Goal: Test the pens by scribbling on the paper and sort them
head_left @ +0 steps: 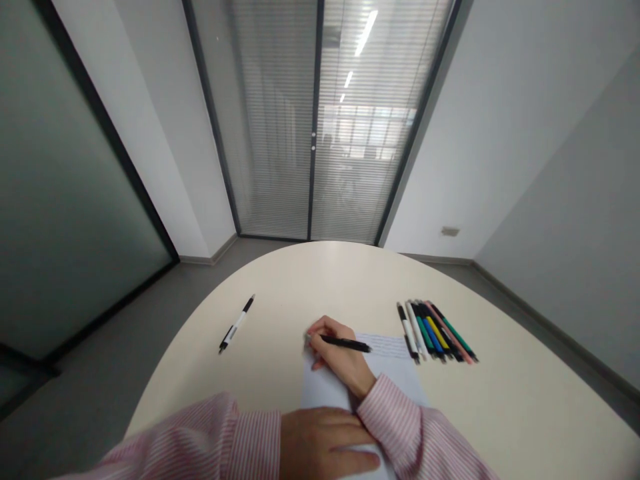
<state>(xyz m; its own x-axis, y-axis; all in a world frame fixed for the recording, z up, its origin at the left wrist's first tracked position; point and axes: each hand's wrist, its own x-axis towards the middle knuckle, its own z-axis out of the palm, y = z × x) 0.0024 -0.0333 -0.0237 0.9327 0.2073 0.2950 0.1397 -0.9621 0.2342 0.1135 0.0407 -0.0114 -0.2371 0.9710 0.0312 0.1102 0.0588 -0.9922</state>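
My right hand (340,353) is closed around a black pen (347,343), its tip by the upper left corner of a white sheet of paper (400,379). Several lines of handwriting run across the top of the sheet, partly covered by that hand. Lower down, my left hand (325,443) lies flat across the paper with its fingers stretched toward the right. Its fingertips come close to the right sleeve. Both arms wear pink striped sleeves.
A white and black pen (237,325) lies alone on the left of the round cream table (330,280). To the right of the paper, several pens (434,333) in various colours lie side by side. Beyond the table stands a glass partition (315,133) with blinds.
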